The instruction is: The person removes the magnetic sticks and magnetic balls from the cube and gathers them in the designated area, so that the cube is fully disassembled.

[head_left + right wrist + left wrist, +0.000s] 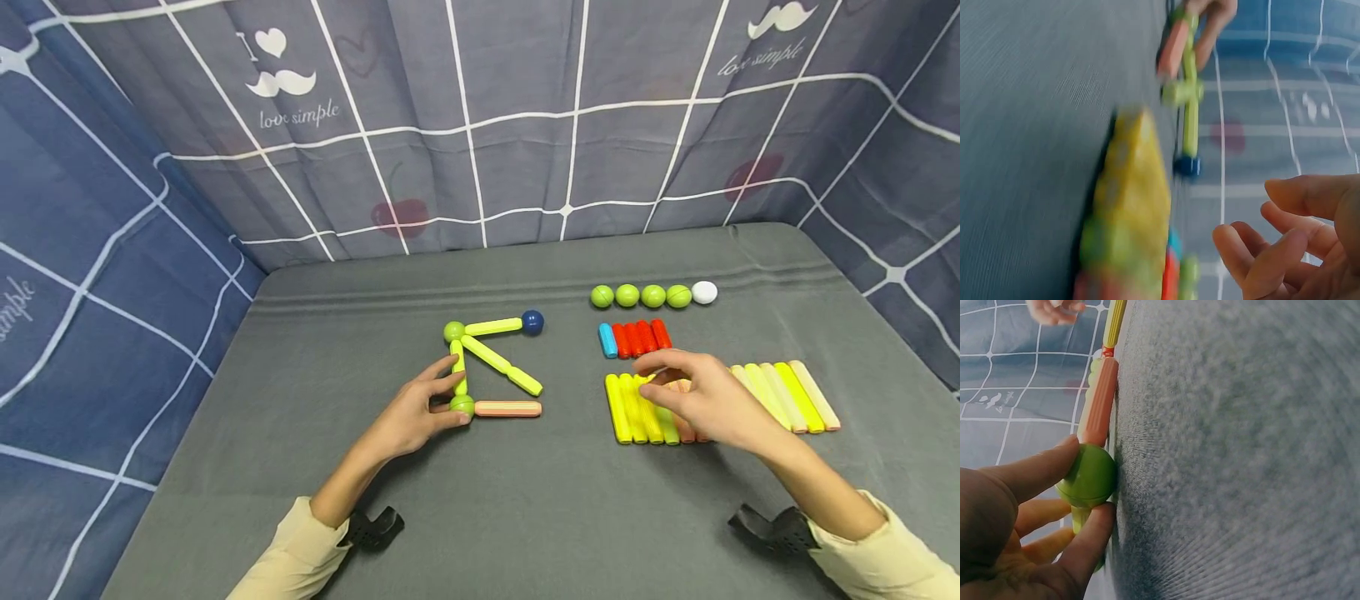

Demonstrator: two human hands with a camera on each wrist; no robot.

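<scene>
My left hand (411,417) pinches a green ball (1087,480) between thumb and fingers, at the near corner of a stick-and-ball frame on the table. A salmon stick (508,408) points right from that ball. A short yellow-green stick (459,367) links it to another green ball (453,332), partly behind my fingers. From this upper ball, one stick (491,327) runs to a dark blue ball (532,322) and a longer one (487,354) slants down to the right. Above a row of loose sticks (621,408) hovers my right hand (705,396), fingers loosely bent and holding nothing.
Behind the yellow, green, salmon and pale sticks lie several short red sticks (637,339) and a blue one (607,341). Farther back, several green balls (653,296) and a white ball (704,292) form a line. Checked curtains (517,167) surround the grey table (570,517).
</scene>
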